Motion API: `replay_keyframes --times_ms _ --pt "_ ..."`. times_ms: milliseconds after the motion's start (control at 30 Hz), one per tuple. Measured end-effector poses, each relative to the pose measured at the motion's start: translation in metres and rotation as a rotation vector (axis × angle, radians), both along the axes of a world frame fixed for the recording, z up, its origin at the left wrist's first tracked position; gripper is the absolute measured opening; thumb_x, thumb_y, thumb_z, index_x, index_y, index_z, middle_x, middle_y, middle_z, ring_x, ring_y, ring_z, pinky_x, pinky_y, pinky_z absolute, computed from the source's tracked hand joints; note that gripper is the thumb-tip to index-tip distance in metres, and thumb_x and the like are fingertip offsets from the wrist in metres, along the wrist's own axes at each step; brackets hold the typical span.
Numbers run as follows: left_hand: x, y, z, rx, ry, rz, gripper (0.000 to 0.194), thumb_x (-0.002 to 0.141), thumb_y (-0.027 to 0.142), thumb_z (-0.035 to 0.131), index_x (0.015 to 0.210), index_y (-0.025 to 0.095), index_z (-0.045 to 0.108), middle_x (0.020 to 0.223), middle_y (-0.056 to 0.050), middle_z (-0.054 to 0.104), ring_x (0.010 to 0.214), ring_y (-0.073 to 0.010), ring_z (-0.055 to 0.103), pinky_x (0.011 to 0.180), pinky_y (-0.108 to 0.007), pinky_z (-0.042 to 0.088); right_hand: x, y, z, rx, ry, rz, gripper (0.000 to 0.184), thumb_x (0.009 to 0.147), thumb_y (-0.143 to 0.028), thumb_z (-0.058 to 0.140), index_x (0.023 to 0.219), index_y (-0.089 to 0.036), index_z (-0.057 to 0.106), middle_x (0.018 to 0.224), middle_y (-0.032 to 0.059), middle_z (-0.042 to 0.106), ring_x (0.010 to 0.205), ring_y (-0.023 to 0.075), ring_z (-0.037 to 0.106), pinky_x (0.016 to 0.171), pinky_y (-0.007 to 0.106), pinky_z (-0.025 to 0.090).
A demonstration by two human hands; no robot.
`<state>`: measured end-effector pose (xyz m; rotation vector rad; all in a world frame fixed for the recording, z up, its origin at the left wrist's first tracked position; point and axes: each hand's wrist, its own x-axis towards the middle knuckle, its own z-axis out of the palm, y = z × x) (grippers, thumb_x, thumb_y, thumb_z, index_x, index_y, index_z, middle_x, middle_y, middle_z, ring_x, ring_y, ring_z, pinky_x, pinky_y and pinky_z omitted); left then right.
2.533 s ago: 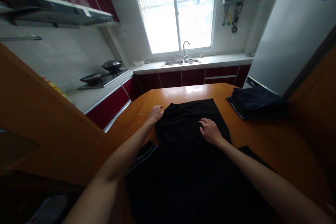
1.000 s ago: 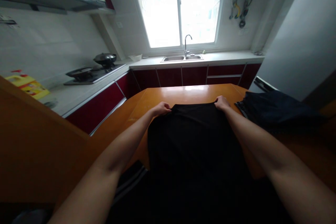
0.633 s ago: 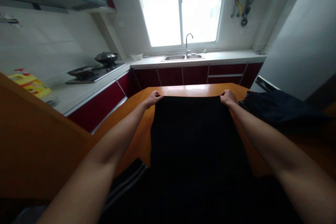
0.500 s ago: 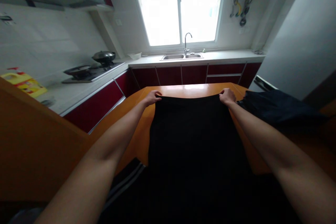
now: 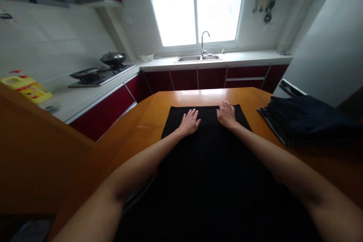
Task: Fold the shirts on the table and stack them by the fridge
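Observation:
A black garment (image 5: 210,166) lies spread over the wooden table (image 5: 136,128), its straight far edge near the table's far side. Its kind is hard to make out; a grey stripe shows at its lower left, partly behind my left forearm. My left hand (image 5: 190,122) rests on the cloth just inside that edge, palm down with fingers spread. To its right, my right hand (image 5: 226,114) also lies on the cloth, fingers stretched towards the far edge. Neither hand grips the fabric.
A stack of folded dark clothes (image 5: 309,121) sits on the table's right side. Beyond stand a counter with a sink (image 5: 198,58), a stove with a lidded wok (image 5: 112,59) and a yellow jug (image 5: 28,87). A fridge (image 5: 320,41) rises at the right.
Both hands have let go of the garment's far corners and moved inward, flat on the cloth. The far edge now lies on the table.

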<state>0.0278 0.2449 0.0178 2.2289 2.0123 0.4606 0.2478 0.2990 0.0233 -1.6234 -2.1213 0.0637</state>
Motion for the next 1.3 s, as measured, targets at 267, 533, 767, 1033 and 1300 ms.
replay_keyframes --times_ms 267,533,767,1033,1300 --pt "-0.05 0.0 0.011 -0.153 0.093 0.168 0.065 0.102 0.056 0.027 0.158 0.022 0.031 0.167 -0.013 0.018 0.154 -0.0347 0.013 0.12 -0.061 0.011 0.0 -0.025 -0.009 -0.233 -0.16 0.207 0.062 0.103 -0.05 0.034 0.154 -0.015 0.036 0.165 0.0151 0.026 0.152 0.0267 0.019 0.121 0.05 0.014" --pt "-0.038 -0.015 0.034 -0.126 0.148 0.123 0.063 0.102 0.04 0.03 0.158 0.011 0.029 0.167 -0.019 0.012 0.155 -0.0351 0.002 0.12 -0.062 -0.001 0.035 -0.006 0.018 -0.162 -0.146 -0.018 0.058 0.105 -0.03 0.028 0.152 0.003 0.031 0.161 0.0317 0.021 0.152 0.037 0.013 0.117 0.064 0.004" --pt "0.038 -0.09 -0.01 -0.188 0.103 -0.216 0.066 0.1 0.045 0.036 0.16 0.019 0.026 0.167 -0.013 0.017 0.155 -0.0308 0.012 0.122 -0.055 0.014 -0.023 -0.09 -0.014 -0.169 -0.193 0.359 0.055 0.102 -0.033 0.035 0.153 -0.016 0.04 0.163 0.0146 0.03 0.151 0.0273 0.024 0.12 0.051 0.019" --pt "-0.13 -0.16 0.052 -0.159 -0.139 0.141 0.053 0.097 0.038 0.043 0.145 0.016 0.05 0.158 -0.012 0.041 0.149 -0.0245 0.032 0.121 -0.04 0.023 0.085 -0.093 0.001 -0.085 -0.232 -0.003 0.055 0.102 -0.033 0.035 0.15 -0.008 0.041 0.163 0.0211 0.027 0.153 0.0317 0.017 0.119 0.062 0.013" --pt "-0.153 -0.31 0.048 -0.315 -0.413 0.333 0.041 0.078 0.055 0.068 0.102 0.022 0.07 0.103 -0.007 0.074 0.096 -0.026 0.07 0.079 -0.03 0.054 0.063 -0.265 -0.005 -0.15 -0.079 0.409 0.053 0.098 -0.04 0.04 0.148 -0.026 0.049 0.162 0.0097 0.033 0.152 0.0281 0.024 0.12 0.058 0.021"
